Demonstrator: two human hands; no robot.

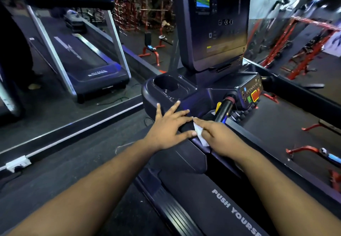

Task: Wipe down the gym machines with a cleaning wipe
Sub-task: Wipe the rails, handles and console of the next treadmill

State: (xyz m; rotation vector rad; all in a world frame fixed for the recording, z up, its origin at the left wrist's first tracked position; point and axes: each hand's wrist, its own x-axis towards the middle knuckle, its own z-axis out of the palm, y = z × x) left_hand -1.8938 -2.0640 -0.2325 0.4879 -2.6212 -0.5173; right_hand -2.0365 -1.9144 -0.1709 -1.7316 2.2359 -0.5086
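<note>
1. At the far left a second treadmill [86, 64] stands with its belt running away from the viewer; a white power strip [18, 163] lies on the dark floor nearer the camera. Neither is being touched.

2. The left hand [168, 125] lies flat with its fingers spread and straight, palm down on the left handrail [186, 154] of the near treadmill, just below the cup holder [167, 85]. It grips nothing; it seems to steady the person against the rail.

3. Just right of it is the cleaning wipe [200, 135], a small white sheet showing between the two hands, pressed against the inner edge of the same rail. It looks thin, soft and limp, so it should weigh almost nothing and fold or bunch easily. It is best kept wadded under the fingertips, not held by one corner, so that it does not drag loose on the textured plastic.

4. The right hand [219, 139] has its fingers curled down over the wipe, pinning it to the rail. How much of the sheet lies under the palm is hidden.

5. Further right, a black grip bar [224, 109] with a red collar rises towards the button panel [251, 92], beneath the tall console screen [212, 23].

6. The running belt [236, 213], printed "PUSH YOURSE…", runs out at the bottom right. Red weight racks [295, 51] fill the background, blurred.
</note>
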